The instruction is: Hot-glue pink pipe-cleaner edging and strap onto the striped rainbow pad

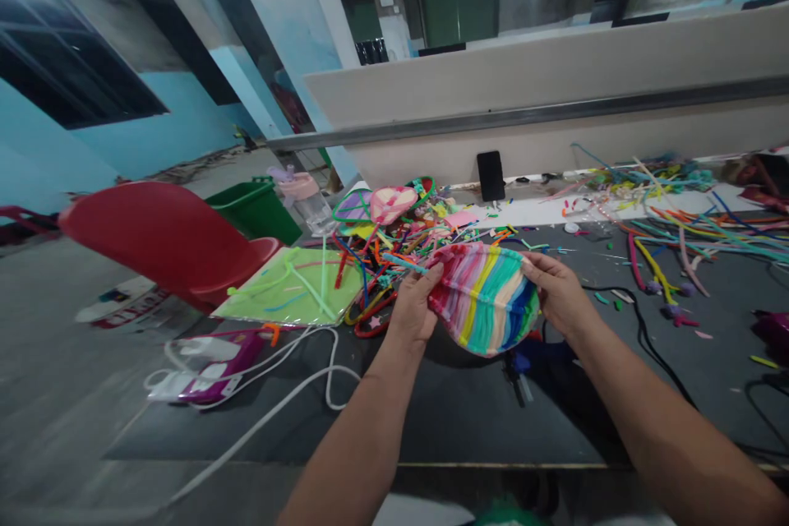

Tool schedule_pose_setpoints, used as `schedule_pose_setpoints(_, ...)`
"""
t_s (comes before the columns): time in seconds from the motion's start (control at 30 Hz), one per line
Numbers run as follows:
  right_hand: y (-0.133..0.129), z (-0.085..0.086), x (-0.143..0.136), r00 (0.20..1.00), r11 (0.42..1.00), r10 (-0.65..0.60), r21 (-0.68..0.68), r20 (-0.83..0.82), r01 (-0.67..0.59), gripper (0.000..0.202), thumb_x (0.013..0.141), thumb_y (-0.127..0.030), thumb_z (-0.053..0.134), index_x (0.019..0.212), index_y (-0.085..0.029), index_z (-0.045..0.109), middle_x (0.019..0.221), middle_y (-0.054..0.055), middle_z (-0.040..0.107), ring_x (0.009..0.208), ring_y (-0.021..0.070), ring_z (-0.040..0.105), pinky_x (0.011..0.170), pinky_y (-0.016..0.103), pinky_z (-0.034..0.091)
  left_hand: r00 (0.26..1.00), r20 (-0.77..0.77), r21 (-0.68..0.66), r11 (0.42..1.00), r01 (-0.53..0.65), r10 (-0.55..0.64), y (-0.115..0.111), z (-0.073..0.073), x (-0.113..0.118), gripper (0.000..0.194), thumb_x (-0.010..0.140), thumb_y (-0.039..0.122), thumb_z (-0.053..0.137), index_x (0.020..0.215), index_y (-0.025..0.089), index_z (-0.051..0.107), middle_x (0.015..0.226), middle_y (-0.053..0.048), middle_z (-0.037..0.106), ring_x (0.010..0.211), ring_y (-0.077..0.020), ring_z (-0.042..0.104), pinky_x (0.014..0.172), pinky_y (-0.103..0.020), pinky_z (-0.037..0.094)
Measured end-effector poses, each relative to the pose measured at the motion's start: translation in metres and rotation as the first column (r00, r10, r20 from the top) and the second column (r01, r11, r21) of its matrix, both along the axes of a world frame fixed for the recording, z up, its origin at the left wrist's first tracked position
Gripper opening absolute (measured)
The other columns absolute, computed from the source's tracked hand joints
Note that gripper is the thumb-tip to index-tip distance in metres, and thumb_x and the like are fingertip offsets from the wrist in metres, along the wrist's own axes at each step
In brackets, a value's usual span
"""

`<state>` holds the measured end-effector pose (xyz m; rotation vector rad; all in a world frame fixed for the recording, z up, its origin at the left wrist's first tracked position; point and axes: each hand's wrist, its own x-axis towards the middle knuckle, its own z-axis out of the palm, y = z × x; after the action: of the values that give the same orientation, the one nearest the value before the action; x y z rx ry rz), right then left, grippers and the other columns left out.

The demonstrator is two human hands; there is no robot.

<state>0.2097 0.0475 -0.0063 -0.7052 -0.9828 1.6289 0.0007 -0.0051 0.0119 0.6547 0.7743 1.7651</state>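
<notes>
A rounded piece of fuzzy rainbow stripes, running from red and pink through yellow and teal to blue and green, is held up over the dark table. My left hand grips its left edge, where a light blue stem sticks out beside the fingers. On the other side my right hand pinches the upper right edge between thumb and fingers. Below the piece, a blue tool, partly in shadow, lies on the table.
Beyond my hands lies a heap of coloured stems. A green sheet, a purple-and-white power strip with white cables and a clear bottle are at the left. A phone leans at the back; more stems lie right.
</notes>
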Motion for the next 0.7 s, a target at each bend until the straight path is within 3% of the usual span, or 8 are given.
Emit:
schedule_pose_setpoints(0.17,-0.002,0.002,-0.001,1.0,1.0,0.003,0.013,0.003,-0.003,0.029,0.064,-0.031,0.083,0.091,-0.023,0.075,0.081,0.0,0.076,0.068,0.0136,0.066,0.064,0.023,0.051,0.999,-0.005,-0.047,0.998,0.031,-0.032,0.0,0.001,-0.007,0.028,0.065,0.02,0.083,0.091,0.015,0.074,0.088,-0.004,0.077,0.081,-0.018,0.072,0.08,-0.028,0.056)
schedule_pose_setpoints(0.33,-0.003,0.003,-0.002,1.0,1.0,0.016,0.007,0.005,-0.016,0.028,0.065,-0.031,0.083,0.09,-0.022,0.075,0.081,0.0,0.076,0.068,0.0148,0.067,0.066,0.025,0.051,0.988,-0.036,-0.062,0.987,0.147,-0.149,-0.003,0.005,-0.012,0.022,0.063,0.024,0.084,0.081,0.015,0.074,0.079,-0.004,0.076,0.073,-0.018,0.072,0.068,-0.025,0.057)
schedule_pose_setpoints(0.5,-0.003,0.003,0.0,1.0,1.0,0.025,0.009,0.0,-0.025,0.03,0.07,-0.034,0.079,0.097,-0.024,0.074,0.085,0.001,0.075,0.07,0.0143,0.066,0.065,0.024,0.05,0.992,0.012,-0.09,0.988,0.129,-0.128,-0.004,0.009,-0.011,0.019,0.061,0.016,0.084,0.076,0.013,0.074,0.074,-0.003,0.076,0.067,-0.0151,0.071,0.066,-0.022,0.057)
schedule_pose_setpoints(0.6,0.0,0.0,0.004,0.998,0.997,-0.068,0.035,-0.016,0.068,0.028,0.074,-0.038,0.075,0.098,-0.024,0.073,0.083,0.001,0.074,0.067,0.0137,0.064,0.059,0.024,0.048,0.994,0.046,-0.093,0.99,0.104,-0.1,0.0,0.008,-0.016,0.019,0.063,0.016,0.082,0.079,0.012,0.073,0.075,-0.003,0.076,0.067,-0.0145,0.071,0.068,-0.022,0.057)
schedule_pose_setpoints(0.7,0.006,-0.004,0.007,0.985,0.983,-0.17,0.064,-0.033,0.172,0.018,0.073,-0.038,0.074,0.081,-0.022,0.071,0.075,0.0,0.069,0.062,0.0115,0.061,0.055,0.022,0.046,0.996,0.075,-0.101,0.994,0.049,-0.042,0.003,0.006,-0.023,0.02,0.063,0.016,0.081,0.081,0.013,0.073,0.076,-0.003,0.076,0.069,-0.015,0.072,0.075,-0.025,0.058)
